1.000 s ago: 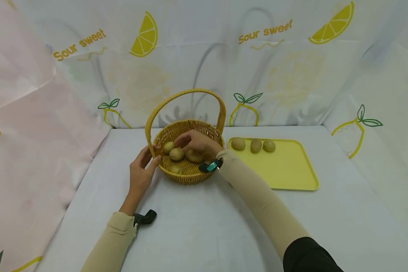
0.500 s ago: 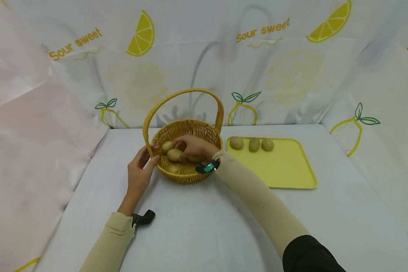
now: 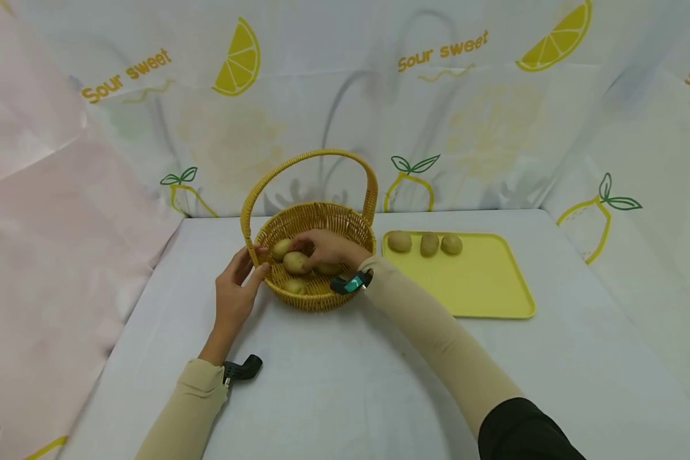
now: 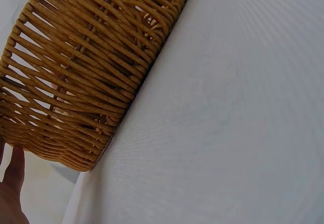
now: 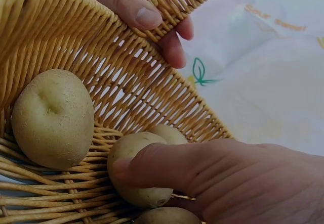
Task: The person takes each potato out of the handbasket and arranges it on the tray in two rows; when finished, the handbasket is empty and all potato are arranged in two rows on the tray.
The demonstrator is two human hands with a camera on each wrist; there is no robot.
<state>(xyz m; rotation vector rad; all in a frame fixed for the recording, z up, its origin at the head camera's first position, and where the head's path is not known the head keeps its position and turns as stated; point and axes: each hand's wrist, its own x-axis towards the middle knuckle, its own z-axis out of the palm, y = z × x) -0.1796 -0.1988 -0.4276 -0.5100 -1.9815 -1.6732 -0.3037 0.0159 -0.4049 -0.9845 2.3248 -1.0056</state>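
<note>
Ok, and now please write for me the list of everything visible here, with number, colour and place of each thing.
table: one, white-covered, across the lower view
printed backdrop: white and pinkish with yellow lemons, behind and beside the table
tray: one, yellow, table's right half
tray potatoes: three, brown, row along the tray's far edge
wicker basket: one, golden brown, left of the tray
basket potatoes: four visible, yellowish brown, inside the basket
wrist devices: two, black, one per wrist
sleeves: two, beige, forearms; black higher on the right arm
left grip: one, bare, holding the basket at the handle's foot
right grip: one, bare, pinching a basket potato
</note>
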